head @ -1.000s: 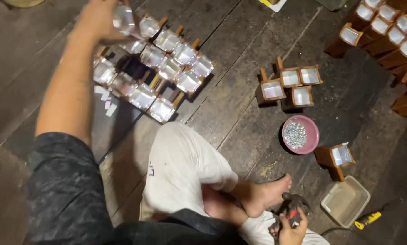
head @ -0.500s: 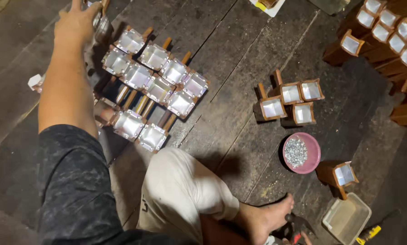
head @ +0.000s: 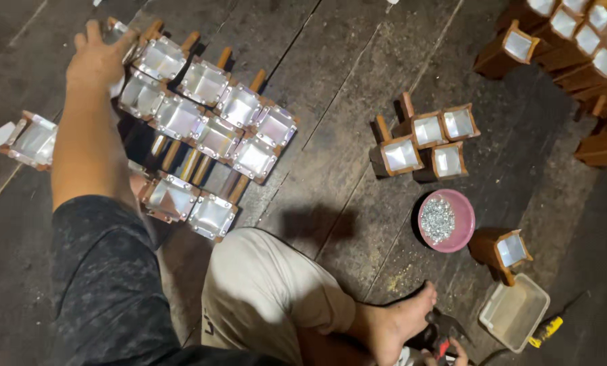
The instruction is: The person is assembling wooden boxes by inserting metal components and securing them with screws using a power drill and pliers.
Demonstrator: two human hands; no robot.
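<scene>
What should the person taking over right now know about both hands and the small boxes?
Left hand: stretched out, its grip on a foil-lined wooden box at the far corner of the big cluster of foil-lined boxes.
Right hand: low by the bare foot, on a dark tool with red on it; grip unclear.
Pink bowl of small metal bits on the plank floor.
Done: many boxes lined. Left: cannot tell.
</scene>
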